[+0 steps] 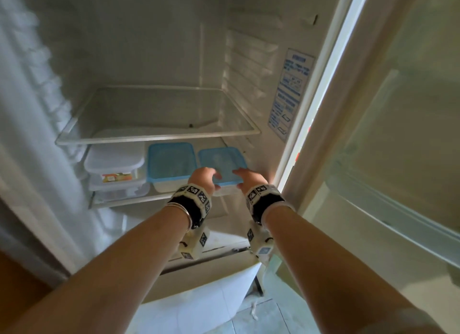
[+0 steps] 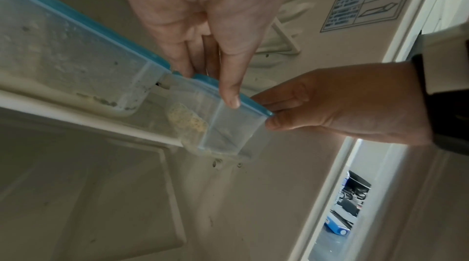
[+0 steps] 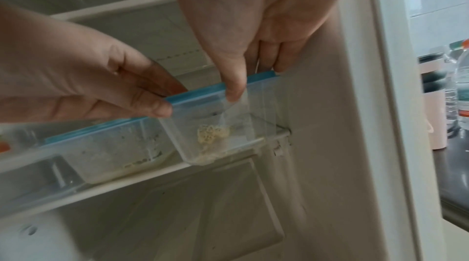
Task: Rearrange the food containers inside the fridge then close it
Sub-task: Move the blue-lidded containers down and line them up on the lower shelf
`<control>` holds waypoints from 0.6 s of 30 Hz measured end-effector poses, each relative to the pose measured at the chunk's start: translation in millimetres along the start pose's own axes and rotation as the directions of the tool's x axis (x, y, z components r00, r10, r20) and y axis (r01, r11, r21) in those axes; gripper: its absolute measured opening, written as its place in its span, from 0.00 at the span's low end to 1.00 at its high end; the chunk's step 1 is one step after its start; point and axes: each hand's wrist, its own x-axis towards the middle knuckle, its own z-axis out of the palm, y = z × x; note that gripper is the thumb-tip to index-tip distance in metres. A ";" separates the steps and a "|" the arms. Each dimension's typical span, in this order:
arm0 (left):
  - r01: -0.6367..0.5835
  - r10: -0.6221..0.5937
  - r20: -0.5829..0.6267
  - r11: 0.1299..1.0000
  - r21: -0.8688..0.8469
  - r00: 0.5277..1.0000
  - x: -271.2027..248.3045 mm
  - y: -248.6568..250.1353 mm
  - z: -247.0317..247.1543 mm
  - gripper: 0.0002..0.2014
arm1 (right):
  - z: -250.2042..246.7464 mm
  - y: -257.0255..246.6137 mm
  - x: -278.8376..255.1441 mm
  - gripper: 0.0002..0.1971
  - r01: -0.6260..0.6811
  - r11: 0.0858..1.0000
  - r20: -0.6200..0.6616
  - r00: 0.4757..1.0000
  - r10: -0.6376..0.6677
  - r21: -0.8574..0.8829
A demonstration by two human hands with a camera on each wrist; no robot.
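A small clear container with a blue lid (image 1: 222,163) sits at the right end of the fridge's lower shelf (image 1: 129,201), close to the inner right wall. Both hands grip it. My left hand (image 1: 211,182) holds its left front corner, and my right hand (image 1: 240,178) holds its right front corner. In the wrist views each thumb presses the clear front wall while the fingers lie over the lid. The container (image 3: 215,125) holds a little pale food, and its base juts past the shelf's front edge. A larger blue-lidded container (image 1: 170,162) stands just to its left.
Stacked clear-lidded containers (image 1: 114,169) fill the left end of the lower shelf. The upper glass shelf (image 1: 159,137) carries nothing. The fridge door (image 1: 398,134) stands open at the right. A water bottle (image 3: 459,84) stands on a counter beyond the fridge.
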 end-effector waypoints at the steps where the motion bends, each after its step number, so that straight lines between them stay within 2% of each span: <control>1: 0.005 -0.005 0.003 1.000 0.015 1.000 3.6 -1.3 -2.1 0.18 | 0.3 -0.8 3.1 0.28 0.009 1.000 0.004 1.000 -0.009 0.003; 8: 0.042 -0.041 -0.015 0.998 0.045 0.999 22.8 -10.7 -12.6 0.15 | 1.8 -4.1 24.7 0.27 0.039 0.999 0.009 0.999 -0.039 0.017; 18: -0.001 -0.004 -0.034 0.992 -0.130 0.999 35.0 -27.4 -12.9 0.11 | 1.1 -6.8 41.5 0.27 0.053 0.998 0.012 0.999 -0.053 0.036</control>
